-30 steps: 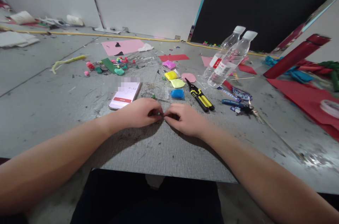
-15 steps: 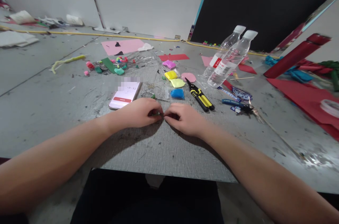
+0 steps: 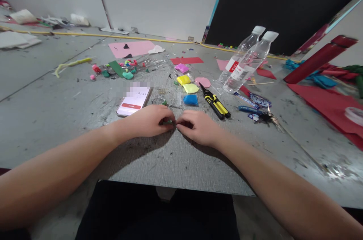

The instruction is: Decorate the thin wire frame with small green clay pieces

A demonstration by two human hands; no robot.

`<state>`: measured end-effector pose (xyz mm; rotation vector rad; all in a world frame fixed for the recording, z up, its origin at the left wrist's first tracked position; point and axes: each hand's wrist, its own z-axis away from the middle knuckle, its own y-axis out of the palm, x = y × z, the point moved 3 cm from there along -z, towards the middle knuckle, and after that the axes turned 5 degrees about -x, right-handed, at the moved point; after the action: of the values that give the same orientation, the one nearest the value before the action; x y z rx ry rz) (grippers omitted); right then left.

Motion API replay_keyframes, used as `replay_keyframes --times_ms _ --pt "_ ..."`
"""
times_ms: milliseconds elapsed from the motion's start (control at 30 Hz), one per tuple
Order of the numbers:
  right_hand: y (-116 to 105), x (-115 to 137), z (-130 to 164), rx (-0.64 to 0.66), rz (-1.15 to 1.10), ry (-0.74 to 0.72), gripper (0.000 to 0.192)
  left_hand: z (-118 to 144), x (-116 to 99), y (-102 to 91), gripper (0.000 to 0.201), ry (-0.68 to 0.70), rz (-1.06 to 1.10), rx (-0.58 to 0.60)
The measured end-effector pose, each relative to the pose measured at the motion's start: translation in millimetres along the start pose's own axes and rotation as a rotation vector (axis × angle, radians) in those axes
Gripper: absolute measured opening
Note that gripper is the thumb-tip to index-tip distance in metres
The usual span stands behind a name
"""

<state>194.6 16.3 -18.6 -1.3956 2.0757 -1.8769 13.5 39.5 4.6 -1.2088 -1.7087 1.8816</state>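
My left hand [image 3: 154,120] is closed in a pinch, its fingertips on a small green piece [image 3: 168,122] mostly hidden by the fingers. My right hand [image 3: 198,126] is also pinched, its tips meeting the left fingertips; what it grips is too small to make out. Just beyond the hands lies a thin wire loop [image 3: 154,100] with a green bit [image 3: 165,102] on it. A blue clay packet [image 3: 190,99] lies past the right hand, with yellow-handled pliers [image 3: 214,102] to its right. A phone [image 3: 134,102] showing a timer rests beyond my left wrist.
Yellow clay packets [image 3: 187,84] and a purple one [image 3: 181,67] lie farther back. Two water bottles [image 3: 246,62] stand at right, near a leaning red flask [image 3: 320,60]. Keys with a blue tag [image 3: 251,110] lie right. Colourful clay pieces [image 3: 113,69] are scattered at left.
Both hands keep almost the same place, fingertips together. A bit more green shows within the left hand's pinch. The phone's timer has advanced; the view has shifted very slightly.
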Motion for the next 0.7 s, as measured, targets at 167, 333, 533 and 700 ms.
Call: replay_keyframes --times_ms 167,333,533,700 --pt "0.0 0.2 0.0 0.006 0.005 0.005 0.009 0.8 -0.9 -0.7 0.019 -0.006 -0.005 0.003" --pt "-0.4 0.3 0.4 0.006 0.001 0.003 0.009 1.2 -1.3 -0.4 0.019 -0.004 -0.008 0.008" --pt "-0.4 0.3 0.3 0.007 0.005 -0.003 0.009 0.7 -0.8 -0.6 0.020 -0.006 -0.003 0.014" --pt "-0.3 1.3 -0.1 0.002 0.011 -0.006 0.009 -0.4 -1.8 -1.4 0.020 -0.007 -0.016 0.016"
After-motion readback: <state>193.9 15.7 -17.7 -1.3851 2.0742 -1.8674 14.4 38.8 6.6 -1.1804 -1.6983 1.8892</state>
